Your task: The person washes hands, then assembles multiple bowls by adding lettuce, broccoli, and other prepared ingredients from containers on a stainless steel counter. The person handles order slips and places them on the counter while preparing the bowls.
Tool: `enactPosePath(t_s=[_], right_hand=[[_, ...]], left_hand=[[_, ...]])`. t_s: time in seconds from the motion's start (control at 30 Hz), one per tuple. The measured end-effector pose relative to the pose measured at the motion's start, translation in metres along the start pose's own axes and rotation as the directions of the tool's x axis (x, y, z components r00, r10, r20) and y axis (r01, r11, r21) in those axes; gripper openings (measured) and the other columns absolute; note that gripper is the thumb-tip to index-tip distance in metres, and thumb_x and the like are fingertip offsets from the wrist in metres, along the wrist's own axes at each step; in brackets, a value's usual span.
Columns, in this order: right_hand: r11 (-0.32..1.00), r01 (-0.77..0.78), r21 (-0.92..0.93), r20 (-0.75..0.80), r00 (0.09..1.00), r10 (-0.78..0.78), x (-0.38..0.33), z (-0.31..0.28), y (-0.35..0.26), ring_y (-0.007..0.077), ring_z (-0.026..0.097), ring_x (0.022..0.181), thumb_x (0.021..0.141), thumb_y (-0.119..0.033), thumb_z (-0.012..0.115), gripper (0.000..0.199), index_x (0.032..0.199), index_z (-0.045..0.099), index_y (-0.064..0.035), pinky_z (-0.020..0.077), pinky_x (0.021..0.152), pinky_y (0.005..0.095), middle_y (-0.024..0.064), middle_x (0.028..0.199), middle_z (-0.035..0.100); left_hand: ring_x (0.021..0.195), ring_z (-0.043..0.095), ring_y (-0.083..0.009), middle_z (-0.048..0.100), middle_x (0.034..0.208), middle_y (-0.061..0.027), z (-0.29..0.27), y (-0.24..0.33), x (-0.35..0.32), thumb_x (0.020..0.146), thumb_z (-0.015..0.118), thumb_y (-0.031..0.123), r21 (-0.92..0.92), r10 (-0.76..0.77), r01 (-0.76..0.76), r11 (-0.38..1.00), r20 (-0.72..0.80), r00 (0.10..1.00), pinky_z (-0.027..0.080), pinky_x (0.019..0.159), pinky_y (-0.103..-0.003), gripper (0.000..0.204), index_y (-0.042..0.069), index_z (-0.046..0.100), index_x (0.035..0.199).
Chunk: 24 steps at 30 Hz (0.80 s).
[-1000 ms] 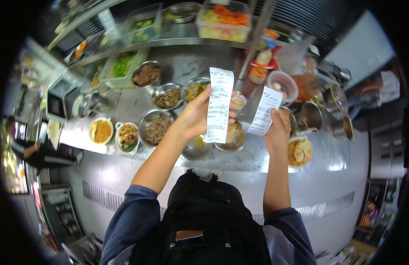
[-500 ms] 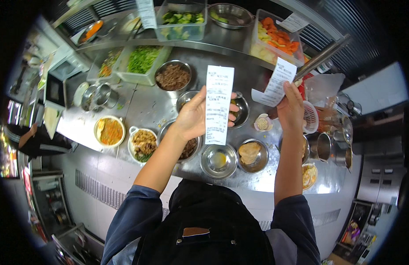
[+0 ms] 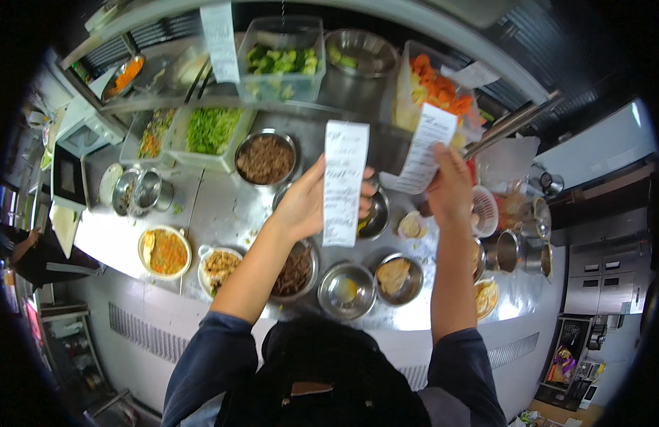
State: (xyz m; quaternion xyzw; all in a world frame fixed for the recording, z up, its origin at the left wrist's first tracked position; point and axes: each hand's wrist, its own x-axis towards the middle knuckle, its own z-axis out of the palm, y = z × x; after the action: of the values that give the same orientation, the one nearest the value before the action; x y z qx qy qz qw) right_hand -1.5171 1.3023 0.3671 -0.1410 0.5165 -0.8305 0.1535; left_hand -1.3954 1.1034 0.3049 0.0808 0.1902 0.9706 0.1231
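My left hand (image 3: 306, 201) holds a long white printed receipt (image 3: 346, 183) upright, with the thumb at its left edge and fingertips showing past its right edge. The rest of those fingers are hidden behind the paper. To the right, my right hand (image 3: 450, 186) pinches a second receipt (image 3: 425, 153), which tilts and curls at its lower end. Both slips are held up above a steel counter (image 3: 208, 196). Beneath and around my hands stand a steel bowl of shredded brown meat (image 3: 265, 158), a steel bowl with a little yellow content (image 3: 347, 290) and a bowl with a pale piece of food (image 3: 394, 275).
A bowl of orange-red food (image 3: 165, 250) stands at the left. Tubs of chopped greens (image 3: 214, 132), green vegetables (image 3: 281, 64) and orange pieces (image 3: 435, 84) line the back and shelf. Another slip (image 3: 220, 43) hangs from the shelf. A person (image 3: 34, 256) is at the far left.
The view has tilted, so the counter and its bowls sit lower. My right hand has brought its receipt a little closer to the left one. Both hands keep hold of their slips.
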Motion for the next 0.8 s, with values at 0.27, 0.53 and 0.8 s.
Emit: enactPosePath(t_s=[0.27,0.53,0.8], right_hand=[[0.98,0.196,-0.02,0.099,0.976,-0.194,0.088,0.041,0.003,0.0095,0.058,0.092,0.098,-0.016,0.052,0.024,0.112,0.059,0.0021,0.0458,0.083,0.0257,0.0038,0.102,0.064],[0.998,0.054,0.02,0.063,0.996,-0.056,0.084,0.058,-0.012,0.0122,0.063,0.089,0.096,-0.018,0.053,0.026,0.113,0.059,0.0007,0.0512,0.076,0.0278,0.0047,0.102,0.065],[0.979,-0.15,0.14,0.112,0.984,0.135,0.054,0.071,-0.006,0.0149,0.063,0.083,0.091,-0.016,0.059,0.026,0.111,0.06,0.0005,0.0512,0.073,0.0289,0.0062,0.098,0.066]], left_hand=[[0.095,0.063,-0.0319,0.062,0.109,-0.0197,-0.007,0.007,-0.026,0.1,0.024,0.052,0.029,0.089,-0.087,0.996,-0.082,0.993,0.05,0.087,-0.045,0.068,-0.005,0.043,0.132],[0.096,0.062,-0.0324,0.062,0.108,-0.0187,-0.015,0.024,-0.049,0.099,0.024,0.053,0.054,0.193,-0.187,0.981,-0.134,0.972,0.049,0.087,-0.048,0.067,-0.003,0.044,0.132],[0.117,0.053,-0.0375,0.06,0.115,-0.0222,0.004,0.047,-0.014,0.101,0.023,0.048,0.295,0.453,-0.428,0.854,-0.017,0.892,0.029,0.111,-0.051,0.065,-0.006,0.043,0.131]])
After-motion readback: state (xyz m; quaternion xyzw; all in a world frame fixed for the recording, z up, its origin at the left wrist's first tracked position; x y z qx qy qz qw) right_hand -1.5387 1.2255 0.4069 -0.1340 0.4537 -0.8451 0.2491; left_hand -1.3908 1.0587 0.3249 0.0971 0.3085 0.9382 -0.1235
